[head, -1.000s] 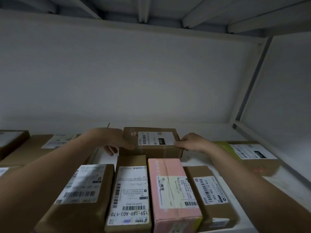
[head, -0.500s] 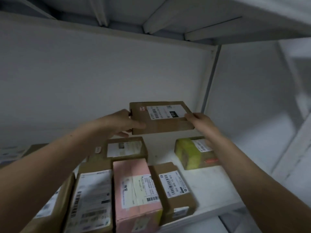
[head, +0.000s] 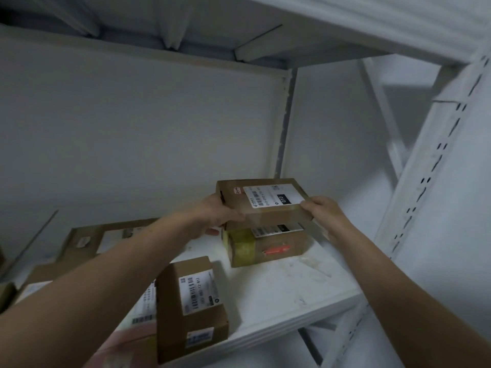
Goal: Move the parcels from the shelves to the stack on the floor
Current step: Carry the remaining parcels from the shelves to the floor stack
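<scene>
A flat brown cardboard parcel point(head: 261, 201) with a white label marked 010 is held in the air above the white shelf point(head: 287, 293). My left hand point(head: 212, 219) grips its left end and my right hand point(head: 322, 212) grips its right end. Directly beneath it a brown parcel with yellow-green tape point(head: 265, 245) lies on the shelf. A small brown parcel point(head: 191, 306) stands near the shelf's front edge, with a pink parcel point(head: 127, 341) beside it, partly hidden by my left forearm. The stack on the floor is out of view.
More brown parcels point(head: 87, 240) lie at the left of the shelf. A white slotted upright point(head: 425, 176) stands at the right. Another shelf board point(head: 345, 19) hangs overhead. A white wall closes the back.
Both hands lifted the labelled parcel off the back of the shelf and carried it right, over the yellow-taped parcel. The view has swung to the right.
</scene>
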